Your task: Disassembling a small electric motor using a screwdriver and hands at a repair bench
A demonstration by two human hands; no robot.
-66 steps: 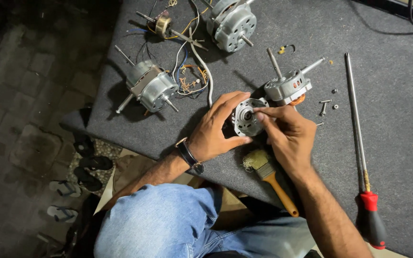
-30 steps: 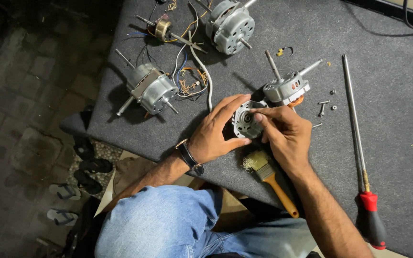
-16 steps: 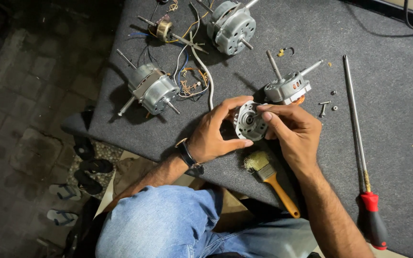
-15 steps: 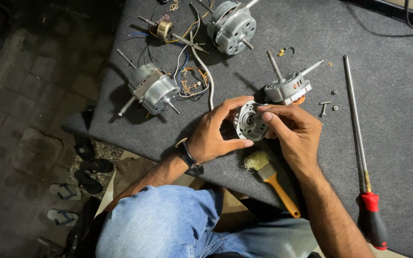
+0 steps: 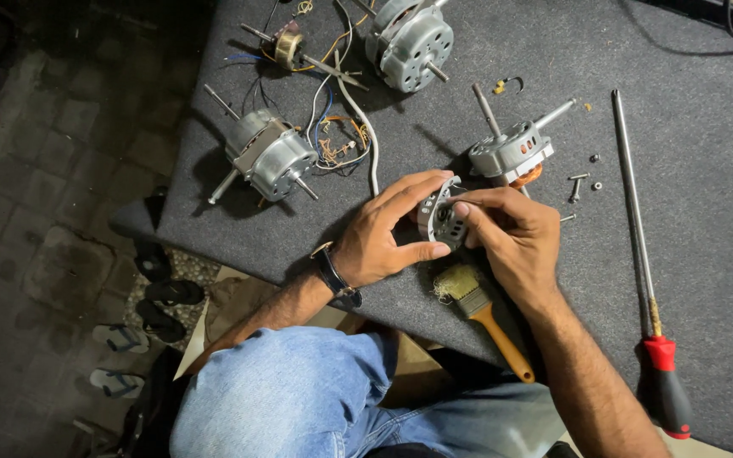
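Motor cover: a small round grey metal motor cover [image 5: 436, 219] sits between both hands, held up just over the grey surface [image 5: 706, 170]
Left hand: the left hand [image 5: 381, 240] wraps round its left side; thumb below, fingers on top
Right hand: the right hand [image 5: 512, 237] pinches its right side with the fingertips
Brush: a paint brush [image 5: 478, 307] with an orange handle lies just under the hands
Motors: one motor [image 5: 511, 153] lies just behind; two more sit farther back by loose wires
Screwdriver: a long screwdriver [image 5: 642, 254] with a red handle lies well apart on the right
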